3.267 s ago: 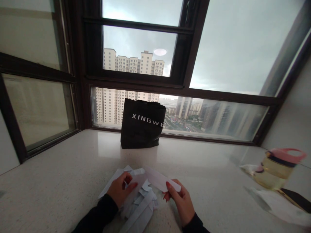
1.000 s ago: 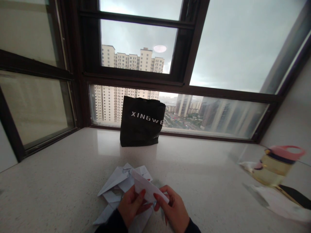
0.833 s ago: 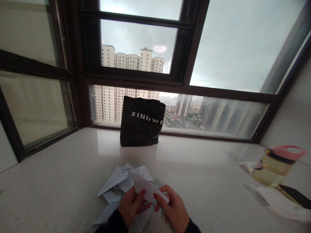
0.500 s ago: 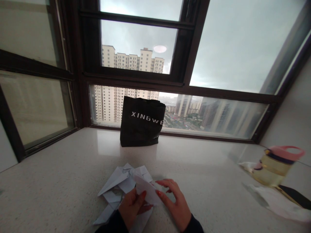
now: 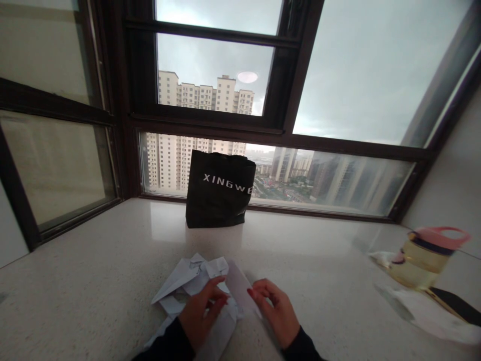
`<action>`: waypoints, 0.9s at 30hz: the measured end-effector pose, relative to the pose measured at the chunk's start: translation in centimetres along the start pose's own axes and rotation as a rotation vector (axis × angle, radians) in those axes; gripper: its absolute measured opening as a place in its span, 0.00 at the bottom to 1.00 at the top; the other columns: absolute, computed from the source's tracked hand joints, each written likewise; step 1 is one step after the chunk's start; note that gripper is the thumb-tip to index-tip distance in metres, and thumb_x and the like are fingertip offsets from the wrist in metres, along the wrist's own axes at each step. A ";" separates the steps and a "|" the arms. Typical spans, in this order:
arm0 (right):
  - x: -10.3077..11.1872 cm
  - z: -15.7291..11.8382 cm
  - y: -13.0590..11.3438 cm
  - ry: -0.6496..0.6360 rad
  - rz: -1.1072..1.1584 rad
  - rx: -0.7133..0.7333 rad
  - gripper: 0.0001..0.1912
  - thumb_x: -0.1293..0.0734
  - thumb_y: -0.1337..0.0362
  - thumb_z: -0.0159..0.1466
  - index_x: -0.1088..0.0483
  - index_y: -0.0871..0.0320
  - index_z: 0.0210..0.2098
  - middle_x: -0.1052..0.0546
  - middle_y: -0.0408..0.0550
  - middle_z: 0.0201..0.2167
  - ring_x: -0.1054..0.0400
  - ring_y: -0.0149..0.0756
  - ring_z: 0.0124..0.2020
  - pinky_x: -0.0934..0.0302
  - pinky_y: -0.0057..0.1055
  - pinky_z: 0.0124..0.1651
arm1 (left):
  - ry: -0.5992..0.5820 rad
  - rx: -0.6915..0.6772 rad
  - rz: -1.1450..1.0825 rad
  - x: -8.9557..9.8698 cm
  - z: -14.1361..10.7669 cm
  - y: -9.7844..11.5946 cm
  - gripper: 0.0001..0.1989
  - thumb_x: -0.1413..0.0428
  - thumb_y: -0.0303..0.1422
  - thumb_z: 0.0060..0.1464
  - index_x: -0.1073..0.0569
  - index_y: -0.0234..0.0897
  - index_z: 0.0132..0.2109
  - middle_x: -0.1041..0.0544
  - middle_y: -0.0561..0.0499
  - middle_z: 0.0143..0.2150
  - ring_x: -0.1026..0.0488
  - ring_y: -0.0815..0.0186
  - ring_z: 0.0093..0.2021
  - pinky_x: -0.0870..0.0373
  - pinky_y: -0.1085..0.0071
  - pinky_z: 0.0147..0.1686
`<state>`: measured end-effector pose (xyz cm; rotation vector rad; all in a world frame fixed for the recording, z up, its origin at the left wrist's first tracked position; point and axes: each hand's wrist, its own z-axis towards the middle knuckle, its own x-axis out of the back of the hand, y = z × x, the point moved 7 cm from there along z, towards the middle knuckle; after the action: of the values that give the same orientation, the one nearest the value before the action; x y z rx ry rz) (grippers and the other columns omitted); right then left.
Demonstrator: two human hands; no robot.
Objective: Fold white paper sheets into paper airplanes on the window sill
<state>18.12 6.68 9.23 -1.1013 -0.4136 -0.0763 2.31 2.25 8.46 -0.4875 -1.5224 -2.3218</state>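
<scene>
White paper strip [image 5: 240,287] between left hand [image 5: 201,313], fingers parted, and right hand [image 5: 277,312], pinching edge.

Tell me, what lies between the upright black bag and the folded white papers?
Nothing: the head view shows only bare, pale, speckled countertop between the bag and the papers.

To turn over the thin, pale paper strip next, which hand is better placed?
Probably the right hand: its fingers pinch the strip's edge. The left hand, above the folded white papers, seems not to grip it.
</scene>
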 end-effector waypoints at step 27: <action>2.4 1.7 2.3 -0.076 -0.728 0.155 0.13 0.46 0.60 0.59 0.33 0.56 0.30 0.26 0.47 0.27 0.33 0.38 0.30 0.42 0.33 0.34 | -0.227 0.055 0.718 0.2 -0.4 0.6 0.17 0.48 0.47 0.39 0.33 0.35 0.25 0.34 0.47 0.31 0.38 0.55 0.36 0.43 0.59 0.35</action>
<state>20.42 9.54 8.78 -0.7578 -0.8598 -0.6346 2.34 1.69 8.87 -1.1017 -1.2140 -1.7011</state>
